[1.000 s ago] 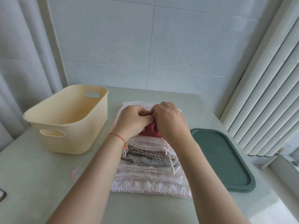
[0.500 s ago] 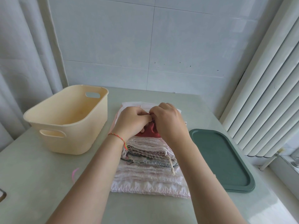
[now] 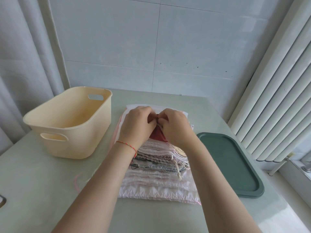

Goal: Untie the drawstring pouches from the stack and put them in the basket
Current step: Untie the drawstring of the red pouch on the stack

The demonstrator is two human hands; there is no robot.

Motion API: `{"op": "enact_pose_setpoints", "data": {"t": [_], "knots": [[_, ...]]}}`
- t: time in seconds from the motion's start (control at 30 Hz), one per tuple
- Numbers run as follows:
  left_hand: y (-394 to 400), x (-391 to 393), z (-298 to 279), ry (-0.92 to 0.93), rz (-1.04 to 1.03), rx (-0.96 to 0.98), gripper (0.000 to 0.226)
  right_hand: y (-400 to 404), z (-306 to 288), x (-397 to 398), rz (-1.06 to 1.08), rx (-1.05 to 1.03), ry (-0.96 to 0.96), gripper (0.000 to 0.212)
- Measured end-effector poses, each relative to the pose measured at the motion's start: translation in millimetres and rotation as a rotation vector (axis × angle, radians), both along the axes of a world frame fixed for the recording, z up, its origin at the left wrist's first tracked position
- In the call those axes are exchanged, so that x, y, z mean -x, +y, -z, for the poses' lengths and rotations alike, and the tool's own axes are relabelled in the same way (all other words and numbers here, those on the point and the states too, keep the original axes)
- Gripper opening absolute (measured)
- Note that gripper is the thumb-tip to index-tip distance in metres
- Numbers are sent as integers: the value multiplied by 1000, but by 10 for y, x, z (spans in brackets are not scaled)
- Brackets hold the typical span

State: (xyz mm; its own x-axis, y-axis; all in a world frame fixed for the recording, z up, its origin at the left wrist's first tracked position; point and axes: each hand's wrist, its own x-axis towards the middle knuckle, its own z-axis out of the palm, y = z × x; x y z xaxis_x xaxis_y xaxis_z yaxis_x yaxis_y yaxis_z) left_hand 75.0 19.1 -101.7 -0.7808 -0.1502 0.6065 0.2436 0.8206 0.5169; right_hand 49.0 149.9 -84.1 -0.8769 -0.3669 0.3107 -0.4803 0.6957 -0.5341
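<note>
None of the drawstring pouches has reached the cream basket (image 3: 67, 121), whose visible inside shows nothing but bare plastic, as a person works at a pale green bench (image 3: 33, 182) beside a tiled wall.

From the head view, the only one given: the left hand (image 3: 137, 125) and right hand (image 3: 175, 127) meet over the far end of the stack of pouches (image 3: 158, 172), fingers curled inward, each grip pinching at the gathered neck of a dark red pouch (image 3: 157, 134) that lies on top of the pile. Whether its cord is loosened yet cannot be told, since the knuckles cover the knot. Beneath it a pile of pink, grey and white pouches lies flat, several cream cords (image 3: 178, 163) trailing off the right edge. The stack sits between the basket on the left and a dark green tray (image 3: 235, 165) on the right, touching neither.

Judged from this, the job is barely begun: the first pouch is in hand, and the whole pile below remains to be untied and dropped into the basket.
</note>
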Motion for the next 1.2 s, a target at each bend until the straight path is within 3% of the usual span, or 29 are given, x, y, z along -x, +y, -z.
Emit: {"op": "enact_pose_setpoints", "data": {"t": [0.1, 0.2, 0.3, 0.43, 0.57, 0.7, 0.8, 0.87, 1.0, 1.13, 1.2], "knots": [[10, 17, 32, 114, 62, -41, 14, 126, 4, 41, -95, 406, -418, 23], [12, 14, 39, 66, 111, -303, 17, 232, 5, 89, -254, 871, -870, 23], [5, -24, 14, -11, 217, -443, 25, 261, -12, 130, -246, 939, -949, 21], [2, -30, 3, -25, 303, -405, 24, 252, -16, 133, -204, 981, -977, 18], [3, 30, 76, 31, 249, -359, 14, 226, -5, 118, -161, 990, -935, 22], [0, 54, 89, 23, 212, -372, 16, 242, 6, 139, -160, 972, -860, 12], [-14, 63, 93, -46, 189, -424, 14, 264, -3, 132, -169, 867, -777, 15], [-48, 67, 103, -109, 180, -477, 13, 275, 6, 137, -84, 731, -621, 20], [-186, 77, 129, -148, 110, -180, 15, 327, 33, 219, 248, 414, -89, 19], [-174, 49, 106, -336, 61, -29, 18, 279, 39, 199, 232, 352, -1, 19], [-156, 30, 67, -320, 140, -88, 11, 282, 3, 194, 181, 370, -40, 20]]}}
